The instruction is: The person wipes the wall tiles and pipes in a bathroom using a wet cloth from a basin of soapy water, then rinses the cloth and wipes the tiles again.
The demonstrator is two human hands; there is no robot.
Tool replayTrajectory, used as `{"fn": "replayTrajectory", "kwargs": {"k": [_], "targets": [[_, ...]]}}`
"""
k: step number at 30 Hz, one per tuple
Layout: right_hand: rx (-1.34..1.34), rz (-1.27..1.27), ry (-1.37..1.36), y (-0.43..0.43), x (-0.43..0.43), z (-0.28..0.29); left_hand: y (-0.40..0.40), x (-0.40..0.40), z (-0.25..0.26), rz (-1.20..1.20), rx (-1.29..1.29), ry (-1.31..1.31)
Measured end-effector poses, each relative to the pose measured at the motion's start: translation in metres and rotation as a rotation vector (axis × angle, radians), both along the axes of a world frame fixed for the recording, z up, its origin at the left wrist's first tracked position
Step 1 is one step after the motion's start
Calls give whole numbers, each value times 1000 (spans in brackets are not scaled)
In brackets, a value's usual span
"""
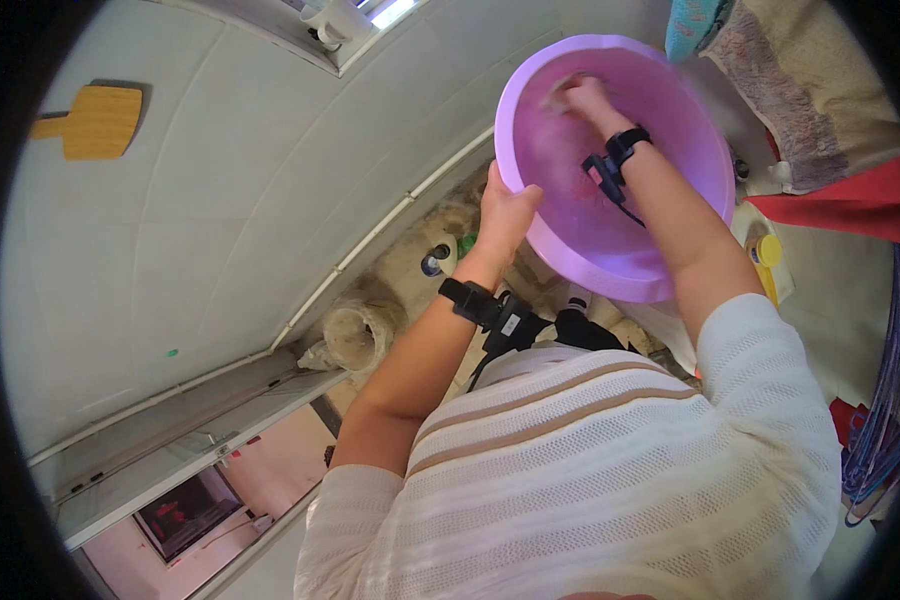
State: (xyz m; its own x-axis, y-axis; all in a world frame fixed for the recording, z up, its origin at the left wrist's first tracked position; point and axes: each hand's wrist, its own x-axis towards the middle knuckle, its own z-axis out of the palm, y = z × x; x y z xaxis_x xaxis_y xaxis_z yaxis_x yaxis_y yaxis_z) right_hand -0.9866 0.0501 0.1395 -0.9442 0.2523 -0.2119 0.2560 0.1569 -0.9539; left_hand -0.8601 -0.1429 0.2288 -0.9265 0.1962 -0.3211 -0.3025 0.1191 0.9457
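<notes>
A large purple plastic basin (505, 112) is held up off the floor, tilted with its opening towards me. My left hand (508, 214) grips the near left part of its rim, thumb over the edge. Deep inside, my right hand (589, 99) presses a pale, bunched cloth (556, 96) to the far wall; both look slightly blurred. The cloth's exact kind cannot be made out. Each wrist wears a black strap with a small device.
Bottles (441, 253) and a lined waste bin (360, 334) stand on the floor to the left. Towels (802, 97) and a red cloth (847, 199) hang at right, above a yellow-lidded jar (769, 250) and clothes hangers (889, 390). A pipe (375, 232) runs along the tiled wall.
</notes>
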Motion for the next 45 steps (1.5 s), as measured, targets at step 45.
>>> {"fn": "replayTrajectory", "kwargs": {"k": [45], "targets": [[-448, 411, -12, -38, 62, 21, -1, -74, 13, -368, -361, 79]]}}
